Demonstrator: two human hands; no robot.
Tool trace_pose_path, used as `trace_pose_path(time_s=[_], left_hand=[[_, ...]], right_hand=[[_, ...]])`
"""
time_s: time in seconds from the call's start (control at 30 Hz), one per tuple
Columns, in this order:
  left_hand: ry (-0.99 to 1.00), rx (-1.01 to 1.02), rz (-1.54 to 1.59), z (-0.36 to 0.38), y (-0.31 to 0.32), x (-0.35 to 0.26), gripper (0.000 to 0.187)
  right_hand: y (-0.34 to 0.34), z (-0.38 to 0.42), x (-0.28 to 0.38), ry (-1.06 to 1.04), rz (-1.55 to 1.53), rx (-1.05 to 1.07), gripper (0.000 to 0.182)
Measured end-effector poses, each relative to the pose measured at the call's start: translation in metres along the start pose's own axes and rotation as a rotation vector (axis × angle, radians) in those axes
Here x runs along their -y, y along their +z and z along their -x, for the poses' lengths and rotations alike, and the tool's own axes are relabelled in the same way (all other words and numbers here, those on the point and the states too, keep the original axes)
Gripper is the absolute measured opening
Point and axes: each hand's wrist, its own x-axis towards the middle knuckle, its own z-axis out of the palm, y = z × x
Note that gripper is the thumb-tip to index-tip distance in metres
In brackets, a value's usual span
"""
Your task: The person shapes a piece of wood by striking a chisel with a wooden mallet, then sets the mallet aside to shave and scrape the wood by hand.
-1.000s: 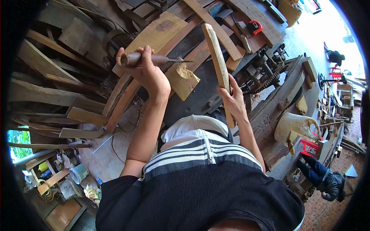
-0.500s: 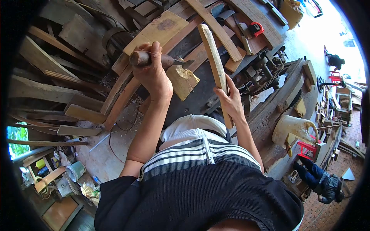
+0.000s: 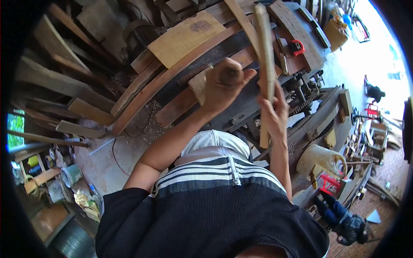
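My left hand (image 3: pixel 219 90) is closed around the wooden handle of a chisel (image 3: pixel 230 74). The butt of that handle faces up toward me, and its blade is hidden behind the hand. Just beyond, partly covered by the same hand, a pale wooden block (image 3: pixel 198 86) lies on the dark bench. My right hand (image 3: pixel 275 109) grips a long wooden stick (image 3: pixel 267 56) near its lower part. The stick stands nearly upright in view, to the right of the chisel, with a gap between its upper part and the handle.
Planks, among them a wide board (image 3: pixel 185 38), lie over the bench. A red tape measure (image 3: pixel 297 47) rests at the far right. A dirty white bucket (image 3: pixel 320 161) stands at right, and a person (image 3: pixel 344 219) is lower right. Boards (image 3: pixel 64 81) lean at left.
My left hand has moved right and turned, so the chisel's butt now faces me and its blade is out of sight. The stick has shifted right and become more upright.
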Motion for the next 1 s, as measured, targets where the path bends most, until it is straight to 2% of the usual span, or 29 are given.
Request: trace_pose_path(time_s=[0.07, 0.17, 0.2, 0.23, 0.3, 0.33, 0.37, 0.43, 0.47, 0.57, 0.6, 0.63, 0.7, 0.77, 0.8, 0.83, 0.87, 0.9, 0.93, 0.97, 1.0], left_hand=[[0.056, -0.029, 0.201, 0.006, 0.022, 0.010, 0.019], [0.135, 0.018, 0.245, 0.013, 0.037, 0.029, 0.018], [0.216, -0.052, 0.127, 0.011, 0.041, 0.023, 0.018], [0.220, -0.065, 0.130, 0.011, 0.041, 0.018, 0.018], [0.147, -0.104, 0.039, 0.013, 0.039, 0.009, 0.027], [0.147, -0.114, 0.038, 0.013, 0.039, 0.010, 0.027], [0.162, -0.139, 0.029, 0.012, 0.040, 0.012, 0.025], [0.172, -0.165, 0.017, 0.013, 0.040, 0.015, 0.024], [0.158, -0.153, 0.067, 0.012, 0.040, 0.016, 0.022], [0.116, -0.125, 0.099, 0.015, 0.036, 0.012, 0.021], [0.084, -0.106, 0.087, 0.015, 0.035, 0.011, 0.021], [0.085, -0.099, 0.089, 0.016, 0.036, 0.013, 0.021], [0.135, -0.180, 0.113, 0.011, 0.037, 0.017, 0.023], [0.064, -0.121, 0.217, 0.012, 0.031, 0.013, 0.020], [0.078, -0.155, 0.190, 0.008, 0.030, 0.011, 0.019], [0.098, -0.185, 0.164, 0.004, 0.028, 0.009, 0.018], [-0.027, -0.142, 0.248, 0.006, 0.024, 0.004, 0.017], [-0.021, -0.132, 0.251, 0.003, 0.023, 0.002, 0.017], [-0.002, -0.168, 0.275, -0.002, 0.021, 0.003, 0.016], [0.013, -0.214, 0.297, -0.007, 0.019, 0.004, 0.016], [0.207, -0.337, -0.041, -0.014, 0.013, 0.003, 0.016]], right_hand=[[-0.011, 0.008, 0.042, -0.083, -0.020, -0.084, 0.069], [-0.025, 0.026, 0.076, -0.243, -0.058, -0.185, 0.074], [-0.030, 0.028, 0.075, -0.328, -0.114, -0.080, 0.076], [-0.029, 0.024, 0.071, -0.334, -0.108, -0.069, 0.076], [-0.027, 0.018, 0.063, -0.648, 0.641, 0.085, 0.077], [-0.027, 0.019, 0.066, -0.458, 0.368, 0.208, 0.079], [-0.028, 0.020, 0.072, -0.464, 0.370, 0.215, 0.079], [-0.032, 0.027, 0.081, -0.310, 0.244, 0.065, 0.080], [-0.040, 0.030, 0.068, -0.342, 0.178, -0.001, 0.081], [-0.026, 0.035, 0.075, -0.448, 0.224, 0.023, 0.078], [-0.023, 0.030, 0.077, -0.420, 0.544, 0.178, 0.081], [-0.018, 0.028, 0.078, -0.459, 0.484, 0.229, 0.080], [-0.023, 0.033, 0.086, -0.385, 0.473, 0.187, 0.082], [-0.026, 0.033, 0.086, -0.526, 0.204, 0.108, 0.085], [-0.023, 0.037, 0.087, -0.454, 0.140, 0.078, 0.086], [-0.018, 0.035, 0.088, -0.457, 0.139, 0.072, 0.086], [-0.013, 0.029, 0.087, -0.387, 0.325, 0.175, 0.085], [-0.010, 0.025, 0.084, -0.310, 0.510, 0.275, 0.085], [-0.010, 0.022, 0.076, -0.517, 0.473, 0.249, 0.083], [-0.010, 0.018, 0.076, -0.522, 0.475, 0.253, 0.083], [-0.009, 0.020, 0.076, -0.493, 0.337, 0.214, 0.082]])
